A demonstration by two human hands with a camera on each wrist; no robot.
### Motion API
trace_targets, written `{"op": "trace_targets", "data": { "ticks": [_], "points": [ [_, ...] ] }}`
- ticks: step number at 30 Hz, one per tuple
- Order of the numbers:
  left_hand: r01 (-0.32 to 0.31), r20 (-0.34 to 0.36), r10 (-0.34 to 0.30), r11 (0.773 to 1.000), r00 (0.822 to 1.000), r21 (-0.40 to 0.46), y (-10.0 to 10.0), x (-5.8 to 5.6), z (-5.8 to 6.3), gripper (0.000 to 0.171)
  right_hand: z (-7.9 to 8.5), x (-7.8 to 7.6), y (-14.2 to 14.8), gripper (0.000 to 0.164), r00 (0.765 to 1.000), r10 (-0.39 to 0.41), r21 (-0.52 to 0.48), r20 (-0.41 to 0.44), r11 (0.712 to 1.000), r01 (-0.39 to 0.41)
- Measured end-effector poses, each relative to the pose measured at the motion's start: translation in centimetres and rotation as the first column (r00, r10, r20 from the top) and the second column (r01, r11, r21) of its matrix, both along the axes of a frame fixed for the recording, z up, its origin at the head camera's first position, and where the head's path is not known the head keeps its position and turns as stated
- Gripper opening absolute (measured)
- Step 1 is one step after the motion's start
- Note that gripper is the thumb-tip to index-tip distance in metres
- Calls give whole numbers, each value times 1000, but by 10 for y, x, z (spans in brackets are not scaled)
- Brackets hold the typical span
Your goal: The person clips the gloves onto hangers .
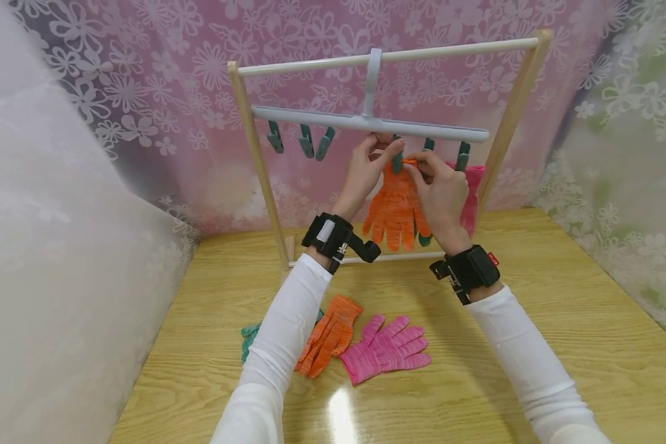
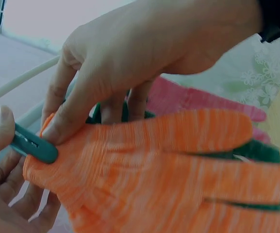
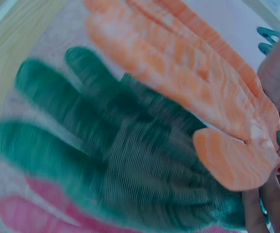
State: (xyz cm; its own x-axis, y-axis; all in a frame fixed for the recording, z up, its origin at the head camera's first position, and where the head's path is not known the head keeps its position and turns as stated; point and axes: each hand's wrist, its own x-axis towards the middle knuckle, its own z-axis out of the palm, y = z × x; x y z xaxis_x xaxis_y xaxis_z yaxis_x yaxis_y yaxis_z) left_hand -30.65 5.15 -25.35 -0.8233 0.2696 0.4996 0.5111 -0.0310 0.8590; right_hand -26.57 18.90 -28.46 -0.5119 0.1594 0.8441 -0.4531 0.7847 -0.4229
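Observation:
My left hand [image 1: 364,171] pinches a dark green clip [image 1: 397,154] that hangs from the white hanger bar [image 1: 333,118]; its thumb lies on the clip in the left wrist view. The clip's tip sits over the cuff of an orange knit glove [image 1: 398,203], which hangs fingers down. With thumb and fingertips, my right hand [image 1: 443,188] pinches the same cuff just right of the clip. Behind it hang a green glove [image 3: 144,165] and a pink glove [image 1: 472,200]. Whether the clip bites the cuff firmly, I cannot tell.
Several more clips [image 1: 306,142] dangle along the bar, which hooks over a wooden-sided rack [image 1: 259,179]. On the table [image 1: 200,370] lie another orange glove [image 1: 333,333], a pink glove [image 1: 391,348] and a green glove [image 1: 249,338], partly hidden under my left sleeve.

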Motion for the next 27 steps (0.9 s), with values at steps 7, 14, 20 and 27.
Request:
{"op": "trace_targets", "data": {
  "ticks": [7, 14, 20, 27],
  "points": [
    [86, 27, -86, 996, 996, -9, -6, 4, -2, 38, 0, 0, 2, 32, 995, 92, 24, 45, 995, -93],
    [67, 6, -67, 997, 998, -29, -8, 22, 0, 46, -10, 1, 8, 45, 981, 128, 31, 143, 991, -133],
    [36, 10, -35, 999, 999, -29, -9, 23, -10, 45, -22, -1, 14, 44, 974, 127, 1, 187, 992, -129],
    [-51, 50, 52, 999, 997, -19, -12, 20, -20, 42, -35, -4, 22, 31, 954, 146, -19, 263, 989, -146]
  ]
}}
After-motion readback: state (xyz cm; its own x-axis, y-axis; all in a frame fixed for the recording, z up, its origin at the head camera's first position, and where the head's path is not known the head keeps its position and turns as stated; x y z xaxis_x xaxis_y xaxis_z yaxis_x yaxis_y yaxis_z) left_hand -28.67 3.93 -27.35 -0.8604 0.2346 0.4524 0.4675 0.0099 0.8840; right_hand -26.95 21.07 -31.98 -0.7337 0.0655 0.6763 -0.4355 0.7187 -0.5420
